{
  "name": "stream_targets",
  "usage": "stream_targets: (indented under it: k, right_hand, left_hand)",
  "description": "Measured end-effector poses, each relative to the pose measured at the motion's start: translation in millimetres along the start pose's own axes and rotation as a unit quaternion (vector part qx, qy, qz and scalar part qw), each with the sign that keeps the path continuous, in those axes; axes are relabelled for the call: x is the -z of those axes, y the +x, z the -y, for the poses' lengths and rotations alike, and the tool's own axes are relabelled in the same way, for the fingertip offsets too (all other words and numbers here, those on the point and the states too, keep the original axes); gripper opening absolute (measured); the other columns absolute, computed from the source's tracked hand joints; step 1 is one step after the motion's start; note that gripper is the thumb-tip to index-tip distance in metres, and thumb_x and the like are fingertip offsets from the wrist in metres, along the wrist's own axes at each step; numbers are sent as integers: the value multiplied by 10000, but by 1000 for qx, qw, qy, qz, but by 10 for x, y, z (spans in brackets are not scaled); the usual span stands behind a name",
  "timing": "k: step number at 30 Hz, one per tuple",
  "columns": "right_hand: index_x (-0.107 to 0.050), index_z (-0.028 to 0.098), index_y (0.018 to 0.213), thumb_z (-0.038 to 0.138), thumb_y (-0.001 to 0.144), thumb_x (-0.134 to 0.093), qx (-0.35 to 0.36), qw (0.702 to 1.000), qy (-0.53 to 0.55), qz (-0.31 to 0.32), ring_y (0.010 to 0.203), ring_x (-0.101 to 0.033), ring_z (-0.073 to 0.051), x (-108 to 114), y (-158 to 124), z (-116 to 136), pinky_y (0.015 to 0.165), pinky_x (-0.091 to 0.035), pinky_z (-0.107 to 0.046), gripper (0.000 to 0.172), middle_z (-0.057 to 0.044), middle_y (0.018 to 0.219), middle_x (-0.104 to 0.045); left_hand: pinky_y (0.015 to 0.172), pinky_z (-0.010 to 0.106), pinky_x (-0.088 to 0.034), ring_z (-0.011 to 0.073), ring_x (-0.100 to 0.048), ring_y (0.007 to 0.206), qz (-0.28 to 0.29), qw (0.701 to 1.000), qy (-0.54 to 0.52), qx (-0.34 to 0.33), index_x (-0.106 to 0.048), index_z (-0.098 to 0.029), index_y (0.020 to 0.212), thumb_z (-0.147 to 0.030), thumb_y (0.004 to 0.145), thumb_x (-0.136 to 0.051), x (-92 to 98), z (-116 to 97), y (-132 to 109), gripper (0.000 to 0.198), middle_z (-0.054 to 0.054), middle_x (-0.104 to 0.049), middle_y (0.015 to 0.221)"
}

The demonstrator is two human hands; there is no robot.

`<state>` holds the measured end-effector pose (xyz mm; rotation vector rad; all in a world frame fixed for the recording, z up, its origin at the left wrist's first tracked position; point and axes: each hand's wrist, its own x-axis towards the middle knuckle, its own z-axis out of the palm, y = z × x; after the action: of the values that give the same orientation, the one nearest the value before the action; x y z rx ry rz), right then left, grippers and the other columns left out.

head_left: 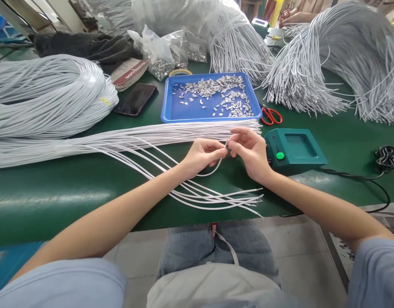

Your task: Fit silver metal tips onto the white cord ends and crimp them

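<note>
Between thumb and fingers my left hand [207, 155] pinches a white cable [213, 172] close to its end. My right hand [250, 152] meets it there, thumb and forefinger closed at the cable's tip; what they grip is too small to make out. Just behind both hands lies a bundle of white cables [145, 133], its cut ends by the blue tray [184, 112]. Several separate white cables [213, 201] fan out toward the table's front edge, below my hands. To the right of my right hand stands a green device [299, 149] with a bright green button [280, 156].
Small metal terminals [216, 85] are scattered in the tray. Red-handled scissors [271, 115] lie beside it, a phone [136, 99] to its left. Thick grey cable coils [49, 94] and another cable bundle [312, 64] flank it. A black cord [347, 174] runs right. Another person's hand [298, 18] shows behind.
</note>
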<state>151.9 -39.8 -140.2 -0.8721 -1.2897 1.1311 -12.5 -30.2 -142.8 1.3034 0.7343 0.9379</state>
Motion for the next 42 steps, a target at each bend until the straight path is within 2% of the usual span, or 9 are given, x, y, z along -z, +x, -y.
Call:
stream_targets:
  k: [5,11,19,24,29,34,38,42]
  right_hand:
    - [-637,205,981,293,749,-736,4,1000,-12,16,664,-621,-93,-10,-35,40,534,-504,-211,267,28,735,-668]
    - [-629,207,934,298,735,-747,-13,1000,-21,-8,595,-594,-87,-23,-47,64,535,-493,-230,248,47,659,-646]
    - [-615,214,947,220,746,-707,8,1000,-25,-13,602,-597,-85,-40,-64,82,541,-491,-227,222,58,650,-621]
    - [-580,233,926,201,758,-644,32,996,-83,-11,632,-594,-104,-56,-85,102,545,-488,-245,182,53,659,-585]
    - [-564,227,905,150,757,-572,44,992,-114,8,639,-581,-101,-56,-93,93,517,-447,-233,167,43,682,-563]
    - [-525,224,834,157,775,-538,34,994,-99,-26,644,-573,-93,-35,-79,89,510,-454,-217,91,35,709,-567]
    - [-539,222,850,214,785,-593,27,995,-90,-33,692,-608,-107,-16,-62,83,540,-477,-229,85,20,746,-624]
    - [-554,217,850,253,765,-660,11,996,-83,-24,691,-610,-98,-13,-59,72,556,-494,-227,141,27,757,-620]
  left_hand:
    - [406,175,-318,30,-435,430,4,1000,-4,-5,-745,-108,724,-398,657,-867,-4,-8,2,321,-1,-614,596]
    - [415,153,-320,20,-433,451,13,999,-20,-21,-748,-120,695,-298,664,-874,5,20,5,221,-16,-592,578]
    - [432,176,-371,47,-481,438,0,1000,-18,-17,-727,-104,686,-388,629,-889,-36,-33,4,332,-6,-590,548]
    - [444,182,-396,59,-495,444,-1,1000,11,-21,-730,-113,701,-435,663,-861,-16,-13,-2,350,-2,-593,537]
    - [425,171,-358,48,-461,421,6,999,37,-29,-721,-109,712,-455,727,-814,-9,-7,-14,359,-5,-569,511]
    - [409,179,-311,45,-423,391,10,998,53,-11,-710,-105,708,-500,748,-782,-13,-16,-24,403,-7,-538,487]
    - [411,182,-292,36,-399,404,-8,998,58,-18,-717,-109,710,-498,743,-784,-12,-11,-17,397,-4,-552,512]
    - [402,193,-281,35,-396,413,-27,998,60,-20,-718,-110,685,-516,705,-805,-24,-17,-8,416,8,-593,555]
